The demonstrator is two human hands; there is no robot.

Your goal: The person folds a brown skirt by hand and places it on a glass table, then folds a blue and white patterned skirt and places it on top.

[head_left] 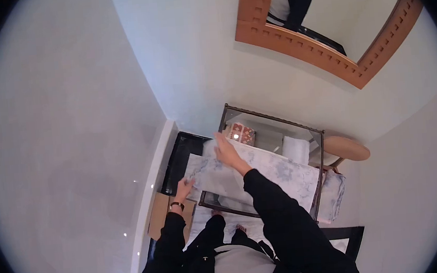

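A white sheet with a grey-blue marble pattern [279,175] lies across a glass-topped table [258,113] with a dark metal frame. My left hand [183,189] is at the sheet's left end, its fingers closed on the edge. Further up, my right hand [225,151] rests at the sheet's far left edge with fingers stretched out. Beyond it on the glass stand a red-and-white patterned box [242,133] and a rolled white item [296,149], perhaps a towel or paper roll. More marble-patterned material [333,195] hangs past the table's right side.
A wooden-framed mirror [298,41] hangs on the wall above. A round wooden stool or small table [345,147] stands at the right. On the left are a black flat object [176,161] and a cardboard piece [159,214] beside the wall. My feet are below the table's near edge.
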